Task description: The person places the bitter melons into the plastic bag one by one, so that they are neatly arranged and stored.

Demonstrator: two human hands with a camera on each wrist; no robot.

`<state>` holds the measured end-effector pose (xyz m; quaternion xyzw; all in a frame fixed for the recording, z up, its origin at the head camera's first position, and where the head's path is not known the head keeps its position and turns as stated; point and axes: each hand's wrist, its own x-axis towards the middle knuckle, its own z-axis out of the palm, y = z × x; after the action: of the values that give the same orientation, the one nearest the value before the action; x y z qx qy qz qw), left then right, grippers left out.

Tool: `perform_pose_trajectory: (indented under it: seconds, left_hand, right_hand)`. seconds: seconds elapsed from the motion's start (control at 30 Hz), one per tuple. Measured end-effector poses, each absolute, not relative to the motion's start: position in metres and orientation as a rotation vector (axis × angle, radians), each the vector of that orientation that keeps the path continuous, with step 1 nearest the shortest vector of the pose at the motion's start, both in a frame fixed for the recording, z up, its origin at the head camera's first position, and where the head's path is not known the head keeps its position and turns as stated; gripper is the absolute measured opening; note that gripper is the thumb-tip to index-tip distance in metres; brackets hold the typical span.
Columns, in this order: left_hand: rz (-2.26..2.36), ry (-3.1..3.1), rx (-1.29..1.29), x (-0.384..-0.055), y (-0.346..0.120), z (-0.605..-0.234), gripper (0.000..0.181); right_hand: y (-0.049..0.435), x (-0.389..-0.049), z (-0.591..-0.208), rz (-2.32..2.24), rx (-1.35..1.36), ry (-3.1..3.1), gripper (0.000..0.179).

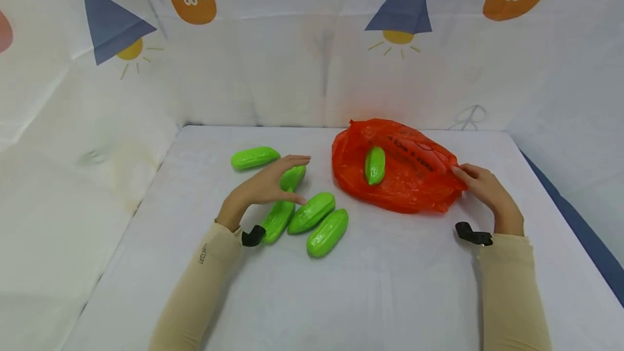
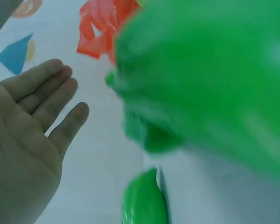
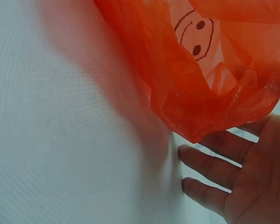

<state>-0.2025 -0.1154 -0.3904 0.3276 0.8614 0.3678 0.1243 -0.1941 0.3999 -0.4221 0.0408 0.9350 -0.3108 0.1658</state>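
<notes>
My left hand hovers over a group of shiny green toy cucumbers, its fingers extended and thumb apart. Its palm holds nothing in the left wrist view. Partly behind the fingers is one cucumber; another cucumber lies below the thumb. Two more, a cucumber and a cucumber, lie side by side to its right. At the right, my right hand pinches the edge of a red plastic bag. A cucumber lies within the bag's outline.
Farther back on the left lies a separate cucumber. A white cloth covers the table. Behind it hangs a white curtain printed with lamps and bulbs. Each wrist carries a black camera mount.
</notes>
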Motion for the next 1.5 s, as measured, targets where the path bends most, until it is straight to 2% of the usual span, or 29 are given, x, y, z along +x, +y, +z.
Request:
perform_pose_trajectory:
  seconds: [0.2, 0.43, 0.57, 0.77, 1.17, 1.5]
  left_hand:
    - [1.063, 2.474, 0.878, -0.195, -0.144, -0.405, 0.101]
    - [1.06, 2.376, 0.972, -0.203, -0.151, -0.417, 0.101]
    - [1.084, 2.392, 0.924, -0.204, -0.155, -0.418, 0.102]
    - [1.124, 2.42, 0.84, -0.207, -0.159, -0.422, 0.097]
    - [1.174, 2.508, 0.875, -0.218, -0.158, -0.435, 0.079]
    - [1.089, 2.65, 0.83, -0.219, -0.156, -0.438, 0.085]
  right_hand:
    - [0.396, -0.194, -0.422, -0.885, 0.119, 2.641, 0.087]
    - [0.397, -0.192, -0.42, -0.863, 0.092, 2.674, 0.08]
    - [0.398, -0.194, -0.418, -0.864, 0.093, 2.667, 0.082]
    - [0.397, -0.196, -0.416, -0.868, 0.09, 2.666, 0.083]
    - [0.398, -0.194, -0.418, -0.877, 0.119, 2.644, 0.086]
    - [0.401, -0.192, -0.422, -0.904, 0.1, 2.644, 0.087]
